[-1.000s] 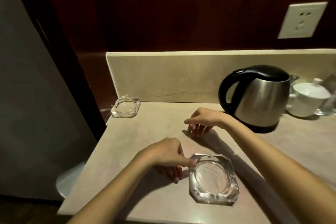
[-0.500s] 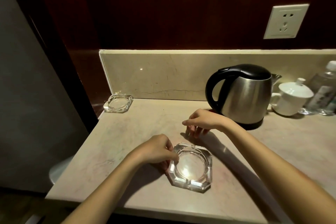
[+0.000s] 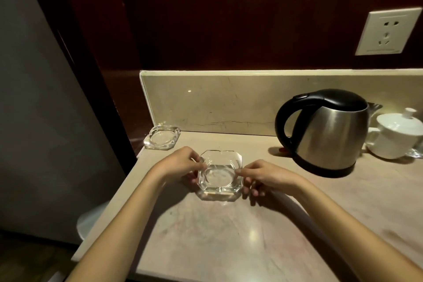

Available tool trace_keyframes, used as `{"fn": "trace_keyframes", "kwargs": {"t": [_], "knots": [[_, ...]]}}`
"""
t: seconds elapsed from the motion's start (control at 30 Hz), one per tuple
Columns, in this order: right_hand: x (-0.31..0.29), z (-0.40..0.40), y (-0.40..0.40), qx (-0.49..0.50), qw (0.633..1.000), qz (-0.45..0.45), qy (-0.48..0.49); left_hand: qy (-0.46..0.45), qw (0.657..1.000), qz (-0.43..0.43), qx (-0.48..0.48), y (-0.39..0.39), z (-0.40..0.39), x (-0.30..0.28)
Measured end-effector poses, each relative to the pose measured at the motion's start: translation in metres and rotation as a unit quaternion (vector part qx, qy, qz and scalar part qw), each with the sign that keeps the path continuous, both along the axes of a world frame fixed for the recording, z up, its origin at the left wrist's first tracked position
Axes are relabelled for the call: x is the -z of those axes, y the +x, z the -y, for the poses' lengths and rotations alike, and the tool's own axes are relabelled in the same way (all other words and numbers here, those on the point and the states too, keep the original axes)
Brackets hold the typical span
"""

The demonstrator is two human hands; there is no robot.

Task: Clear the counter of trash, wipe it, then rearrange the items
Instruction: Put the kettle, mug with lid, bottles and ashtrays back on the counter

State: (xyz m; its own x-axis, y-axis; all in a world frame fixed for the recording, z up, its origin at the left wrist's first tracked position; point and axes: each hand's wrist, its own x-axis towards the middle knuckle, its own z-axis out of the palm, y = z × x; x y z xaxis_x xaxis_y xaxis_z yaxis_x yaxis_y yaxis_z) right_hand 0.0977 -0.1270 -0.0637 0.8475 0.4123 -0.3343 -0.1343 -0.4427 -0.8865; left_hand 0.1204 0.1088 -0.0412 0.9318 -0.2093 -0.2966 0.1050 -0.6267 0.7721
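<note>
A clear glass ashtray with cut corners sits on the beige stone counter, left of centre. My left hand pinches its left rim with curled fingers. My right hand holds its right rim, thumb on top and fingers curled below. A second glass ashtray rests at the counter's back left corner, apart from both hands.
A steel kettle with a black handle stands at the back right, a white lidded cup beside it. The backsplash closes the rear; a wall socket is above. The counter's left edge drops off near the far ashtray.
The ashtray has slid away from the front edge toward the back left. My right hand came off the counter and took hold of its right rim.
</note>
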Motion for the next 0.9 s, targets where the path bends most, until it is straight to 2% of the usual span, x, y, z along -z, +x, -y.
{"fn": "trace_keyframes", "kwargs": {"t": [0.07,0.33,0.53,0.7,0.83,0.9], "knots": [[0.000,-0.011,0.007,0.006,1.000,0.004,0.019,0.000,1.000,-0.013,-0.005,0.010,-0.008,0.000],[0.003,-0.050,0.047,0.066,0.996,-0.053,-0.020,0.026,0.999,-0.026,-0.033,0.047,-0.033,0.006],[0.004,-0.063,0.068,0.085,0.993,-0.073,-0.047,0.029,0.998,-0.004,-0.047,0.067,-0.041,0.012],[0.003,-0.069,0.083,0.113,0.989,-0.092,-0.036,0.061,0.995,0.052,-0.059,0.076,-0.045,0.010],[0.005,-0.076,0.093,0.134,0.986,-0.095,-0.031,0.011,0.995,0.065,-0.071,0.073,-0.062,0.002],[0.006,-0.079,0.097,0.142,0.985,-0.099,-0.025,0.018,0.995,0.074,-0.070,0.069,-0.072,-0.001]]}}
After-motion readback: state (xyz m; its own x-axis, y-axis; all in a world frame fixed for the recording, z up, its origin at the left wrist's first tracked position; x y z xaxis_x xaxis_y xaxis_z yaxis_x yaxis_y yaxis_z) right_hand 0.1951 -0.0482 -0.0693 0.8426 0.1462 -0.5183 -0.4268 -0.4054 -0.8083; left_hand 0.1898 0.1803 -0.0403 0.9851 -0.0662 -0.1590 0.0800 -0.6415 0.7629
